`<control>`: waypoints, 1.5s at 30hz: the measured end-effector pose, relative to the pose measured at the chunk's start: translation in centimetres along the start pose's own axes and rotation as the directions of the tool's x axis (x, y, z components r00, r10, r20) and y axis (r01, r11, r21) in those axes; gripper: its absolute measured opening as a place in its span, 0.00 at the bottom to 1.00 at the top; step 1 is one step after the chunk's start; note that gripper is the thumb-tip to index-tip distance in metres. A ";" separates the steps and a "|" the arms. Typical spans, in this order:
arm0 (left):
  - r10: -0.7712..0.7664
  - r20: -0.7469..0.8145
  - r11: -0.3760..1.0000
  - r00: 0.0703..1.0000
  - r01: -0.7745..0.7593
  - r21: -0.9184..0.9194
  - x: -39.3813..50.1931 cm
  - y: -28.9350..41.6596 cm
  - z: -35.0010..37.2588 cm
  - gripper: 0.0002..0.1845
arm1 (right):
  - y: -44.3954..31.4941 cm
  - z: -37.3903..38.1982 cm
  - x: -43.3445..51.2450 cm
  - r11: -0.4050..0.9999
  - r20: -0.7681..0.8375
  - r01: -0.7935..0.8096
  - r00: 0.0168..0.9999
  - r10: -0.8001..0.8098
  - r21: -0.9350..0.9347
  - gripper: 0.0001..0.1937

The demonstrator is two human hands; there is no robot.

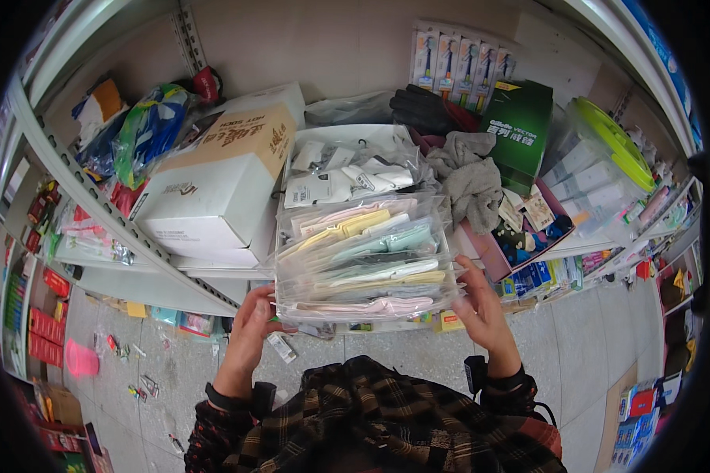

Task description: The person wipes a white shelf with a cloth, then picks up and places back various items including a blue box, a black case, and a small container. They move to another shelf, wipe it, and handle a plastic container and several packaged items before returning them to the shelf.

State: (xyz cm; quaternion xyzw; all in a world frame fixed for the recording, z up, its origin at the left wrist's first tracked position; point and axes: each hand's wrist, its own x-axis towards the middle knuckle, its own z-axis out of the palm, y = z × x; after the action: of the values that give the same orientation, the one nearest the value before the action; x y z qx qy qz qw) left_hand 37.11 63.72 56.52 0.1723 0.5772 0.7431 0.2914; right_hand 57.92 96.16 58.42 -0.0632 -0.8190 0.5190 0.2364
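A white open-topped box juts forward over the shelf's front edge. Clear-bagged folded garments in pink, yellow, mint and white stand packed in rows in its near half. White socks in clear packets lie flat behind them. My left hand grips the box's near left corner, fingers under it. My right hand holds the near right corner, its thumb against the side. The bags cover most of the box's rim at the front.
A white carton stands close on the left. At the right are a crumpled grey cloth, a green Gillette box and a pink box of socks. A perforated upright crosses the left. A pink bin stands on the floor.
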 end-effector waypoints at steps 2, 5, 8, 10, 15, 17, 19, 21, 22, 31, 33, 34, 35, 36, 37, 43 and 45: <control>-0.090 0.083 0.983 0.992 0.102 -0.154 1.7 0.3 0.0 0.32 | 0.0 -0.6 0.6 0.974 0.047 -0.183 0.983 0.179 0.136 0.32; -0.093 0.009 0.964 0.996 0.092 -0.248 3.4 0.7 0.5 0.35 | 0.1 -0.7 1.8 0.785 0.128 -0.483 0.872 0.473 0.388 0.31; -0.078 -0.044 0.974 0.996 0.066 -0.215 3.4 0.6 1.3 0.31 | 0.9 -0.1 2.6 0.753 0.166 -0.481 0.873 0.458 0.449 0.32; -0.058 -0.063 0.983 0.996 0.046 -0.180 2.4 0.2 1.7 0.31 | 1.8 0.1 2.4 0.739 0.152 -0.518 0.849 0.506 0.431 0.33; -0.110 -0.083 0.994 0.990 0.110 0.003 -0.7 -0.6 2.4 0.38 | 3.5 -0.7 0.0 0.745 0.294 -0.412 0.909 0.296 0.525 0.37; -0.120 -0.107 0.991 0.987 0.126 0.049 -1.5 -0.7 2.6 0.40 | 4.0 -0.7 -0.9 0.667 0.392 -0.459 0.882 0.262 0.587 0.38; -0.116 -0.123 0.988 0.986 0.127 0.085 -2.0 -0.9 2.9 0.40 | 4.5 -0.3 -1.3 0.599 0.426 -0.541 0.839 0.338 0.590 0.37; -0.105 -0.148 0.991 0.983 0.116 0.065 -2.5 -1.2 2.9 0.40 | 4.8 -0.1 -1.7 0.492 0.455 -0.611 0.791 0.409 0.621 0.36; -0.131 -0.135 0.988 0.982 0.141 0.069 -2.7 -1.3 2.7 0.40 | 4.9 0.0 -1.8 0.522 0.428 -0.559 0.829 0.360 0.644 0.35; -0.150 0.083 0.989 0.985 0.149 0.027 -4.7 -3.8 -1.0 0.45 | 1.8 2.3 -7.3 0.801 0.196 -0.534 0.845 0.497 0.271 0.45; -0.170 -0.048 0.976 0.984 0.175 0.127 -4.5 -4.0 -2.2 0.46 | 0.4 3.3 -7.5 0.789 0.179 -0.523 0.852 0.491 0.323 0.51; -0.231 -0.036 0.956 0.972 0.234 0.176 -4.3 -3.5 -3.6 0.48 | -0.4 4.0 -7.4 0.783 0.163 -0.521 0.853 0.496 0.340 0.50; -0.265 -0.099 0.930 0.959 0.281 0.235 -3.8 -3.5 -4.4 0.49 | -1.4 4.8 -7.4 0.786 0.166 -0.490 0.871 0.463 0.377 0.47; -0.232 -0.018 0.945 0.972 0.230 0.233 -3.2 -3.5 -5.4 0.50 | -1.3 4.9 -7.2 0.806 0.161 -0.436 0.899 0.407 0.400 0.45; -0.148 0.004 0.972 0.989 0.145 0.184 -3.6 -3.9 -6.2 0.51 | -1.9 5.4 -7.4 0.812 0.184 -0.430 0.903 0.389 0.394 0.43; -0.018 0.135 0.984 0.991 -0.006 0.178 -3.8 0.2 -7.2 0.41 | -5.0 5.9 -12.3 0.837 -0.049 -0.106 0.987 0.156 0.536 0.40; -0.020 0.206 0.988 0.978 -0.012 0.153 -4.2 1.6 -4.7 0.41 | -6.4 5.2 -13.8 0.837 -0.119 -0.055 0.983 0.142 0.545 0.39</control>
State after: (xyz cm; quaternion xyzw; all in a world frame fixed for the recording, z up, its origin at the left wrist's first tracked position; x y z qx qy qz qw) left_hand 37.19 57.23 57.07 0.2696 0.5995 0.6740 0.3372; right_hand 68.62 84.22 57.76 -0.0764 -0.6146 0.7333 0.2804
